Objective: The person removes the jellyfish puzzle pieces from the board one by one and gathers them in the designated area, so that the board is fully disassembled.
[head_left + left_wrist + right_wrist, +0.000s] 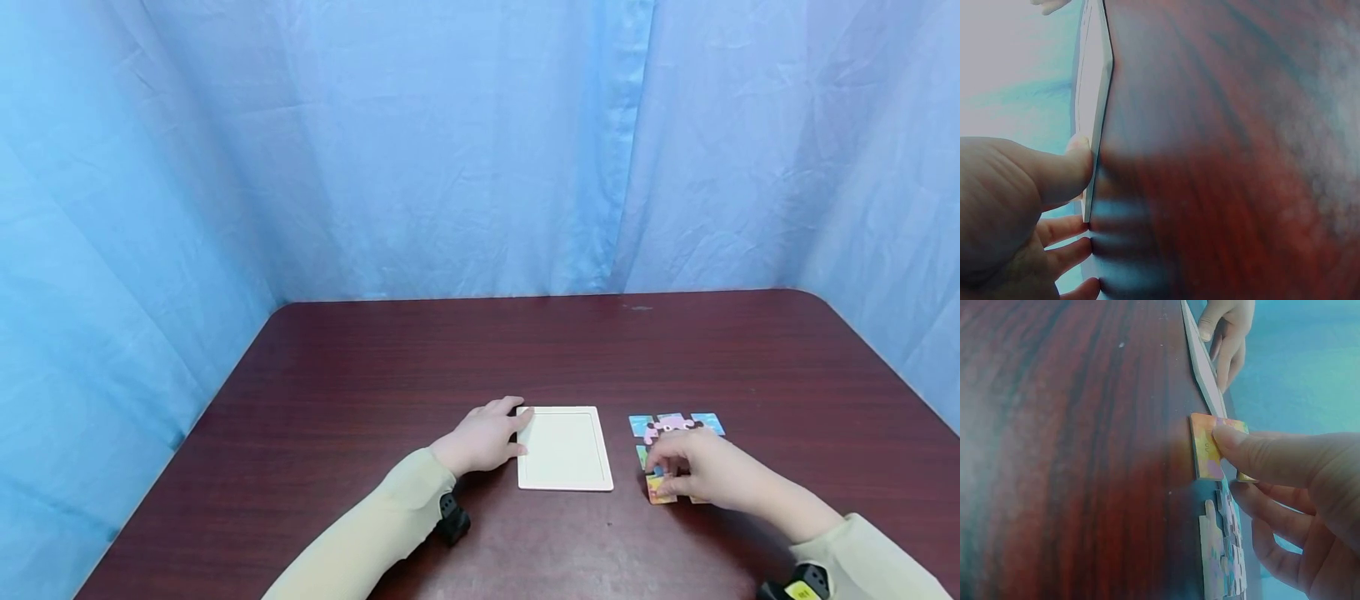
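A square, cream-coloured puzzle tray (566, 452) with a raised rim lies flat on the table. My left hand (487, 435) rests at its left side, fingers spread, with the thumb at the edge and a fingertip on the upper left corner. In the left wrist view the thumb lies against the tray's rim and other fingertips touch the table. To the right of the tray, my right hand (701, 467) pinches a yellow-orange puzzle piece (1205, 453) between thumb and fingers, tilted up in the right wrist view. Colourful puzzle pieces (675, 423) lie around and partly under that hand.
The dark reddish-brown table (465, 350) has rounded far corners. Blue curtains (450, 167) hang behind it and along both sides. Both wrists carry a black strapped device, the left one (453, 521) close to the tabletop.
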A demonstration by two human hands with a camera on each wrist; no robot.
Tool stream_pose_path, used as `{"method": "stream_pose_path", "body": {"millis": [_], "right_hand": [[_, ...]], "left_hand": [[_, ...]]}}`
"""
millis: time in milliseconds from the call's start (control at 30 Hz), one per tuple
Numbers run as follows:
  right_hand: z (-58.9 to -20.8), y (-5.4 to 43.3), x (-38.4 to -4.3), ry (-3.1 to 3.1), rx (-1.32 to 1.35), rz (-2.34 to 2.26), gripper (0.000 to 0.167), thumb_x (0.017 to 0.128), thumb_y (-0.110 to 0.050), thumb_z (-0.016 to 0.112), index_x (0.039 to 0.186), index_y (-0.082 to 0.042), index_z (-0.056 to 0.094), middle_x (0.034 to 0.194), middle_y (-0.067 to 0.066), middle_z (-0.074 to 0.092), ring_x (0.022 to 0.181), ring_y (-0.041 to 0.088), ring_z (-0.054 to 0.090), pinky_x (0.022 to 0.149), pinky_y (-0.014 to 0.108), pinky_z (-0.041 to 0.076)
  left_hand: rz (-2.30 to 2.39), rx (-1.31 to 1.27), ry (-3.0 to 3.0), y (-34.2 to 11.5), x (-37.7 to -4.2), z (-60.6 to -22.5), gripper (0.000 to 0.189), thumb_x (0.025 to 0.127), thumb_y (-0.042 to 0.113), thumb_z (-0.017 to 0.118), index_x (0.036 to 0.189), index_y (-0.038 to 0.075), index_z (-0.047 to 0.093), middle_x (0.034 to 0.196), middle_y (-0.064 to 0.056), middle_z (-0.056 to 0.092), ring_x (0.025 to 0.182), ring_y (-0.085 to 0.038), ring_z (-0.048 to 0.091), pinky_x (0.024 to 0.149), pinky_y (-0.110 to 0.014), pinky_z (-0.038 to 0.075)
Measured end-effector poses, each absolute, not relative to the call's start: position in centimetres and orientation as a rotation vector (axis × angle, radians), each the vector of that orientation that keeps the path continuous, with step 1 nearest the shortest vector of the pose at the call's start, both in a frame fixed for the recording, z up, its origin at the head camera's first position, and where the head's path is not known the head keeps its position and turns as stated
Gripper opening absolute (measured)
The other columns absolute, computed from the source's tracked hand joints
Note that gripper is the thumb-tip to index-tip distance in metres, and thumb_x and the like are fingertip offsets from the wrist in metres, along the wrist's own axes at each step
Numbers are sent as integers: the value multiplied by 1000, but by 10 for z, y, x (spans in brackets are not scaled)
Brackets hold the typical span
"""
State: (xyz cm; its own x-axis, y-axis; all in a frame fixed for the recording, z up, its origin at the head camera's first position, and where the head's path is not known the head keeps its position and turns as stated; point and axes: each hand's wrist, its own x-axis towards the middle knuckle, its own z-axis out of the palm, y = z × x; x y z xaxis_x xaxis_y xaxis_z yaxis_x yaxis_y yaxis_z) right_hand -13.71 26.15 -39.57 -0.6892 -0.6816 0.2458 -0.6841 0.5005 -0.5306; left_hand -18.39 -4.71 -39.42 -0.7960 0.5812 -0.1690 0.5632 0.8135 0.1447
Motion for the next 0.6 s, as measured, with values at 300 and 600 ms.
{"method": "stream_pose_path", "body": {"millis": [300,600], "right_hand": [[-397,261,-137,-2682,1256,893,21,68,-2,80,86,-10,72,68,-11,54,51,-10,43,43,7,36],[-390,258,-139,-2860,1212,825,21,71,-10,80,91,-6,75,71,-15,56,61,-8,45,50,15,41]], "left_hand": [[140,869,2777,-47,-183,-392,58,93,35,58,145,16,40,148,-7,38,136,-23,38,106,-41,37],[150,885,2785,-47,-182,-391,57,93,35,58,144,15,42,147,-8,39,134,-23,41,104,-41,38]]}}
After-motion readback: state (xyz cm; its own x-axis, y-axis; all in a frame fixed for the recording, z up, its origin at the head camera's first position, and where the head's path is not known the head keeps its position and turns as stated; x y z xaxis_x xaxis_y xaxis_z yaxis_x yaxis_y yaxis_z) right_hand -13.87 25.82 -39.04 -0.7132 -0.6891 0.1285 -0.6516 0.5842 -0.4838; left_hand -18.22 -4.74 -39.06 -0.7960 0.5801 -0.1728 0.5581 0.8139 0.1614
